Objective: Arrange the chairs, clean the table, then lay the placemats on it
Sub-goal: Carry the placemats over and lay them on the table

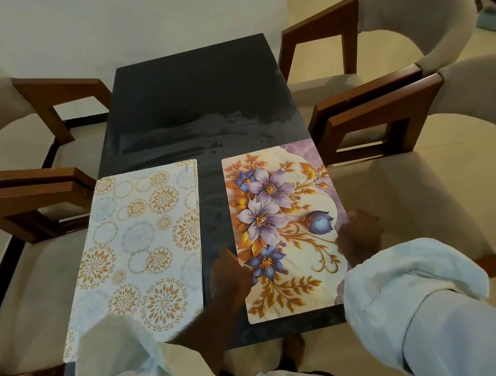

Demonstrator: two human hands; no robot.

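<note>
A dark table (193, 97) holds two placemats side by side at its near end. The left placemat (139, 245) is white with gold and blue circle patterns, and its near corner hangs past the table edge. The right placemat (278, 224) shows purple and blue flowers with gold leaves. My left hand (229, 274) holds the flowered mat's left edge. My right hand (358, 236) holds its right edge, fingers curled over it. Damp wipe streaks mark the tabletop beyond the mats.
Beige cushioned chairs with brown wooden arms stand along both sides: two on the left (11, 137) (28, 294), two on the right (405, 24) (433, 169). A white wall lies beyond the table's far end. Pale floor shows at the right.
</note>
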